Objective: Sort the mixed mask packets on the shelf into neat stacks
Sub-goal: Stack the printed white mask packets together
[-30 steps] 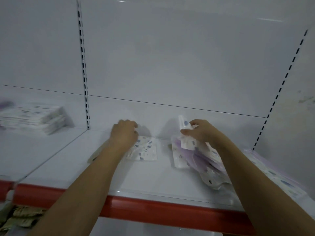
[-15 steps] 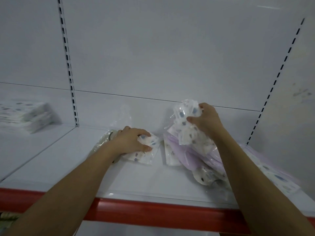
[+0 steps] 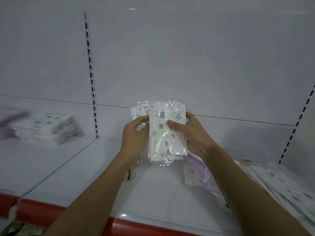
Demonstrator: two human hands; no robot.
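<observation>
Bringing both hands together above the shelf (image 3: 95,169), I now hold one small bundle of blue-patterned mask packets (image 3: 167,133) upright between them. A second ago my left hand (image 3: 134,135) was flat on a packet lying on the shelf while my right hand (image 3: 190,133) lifted another from the loose heap; now both packets are raised and pressed face to face. My left fingers curl round the bundle's left edge, and my right thumb pinches its front with the fingers behind. The edges do not line up yet, since one packet juts out at the upper left.

That suggests I am squaring up like with like before setting it down. The mixed pile (image 3: 201,174) of purple and printed packets lies under my right forearm, still unsorted. A finished stack (image 3: 51,128) sits in the next bay to the left.
</observation>
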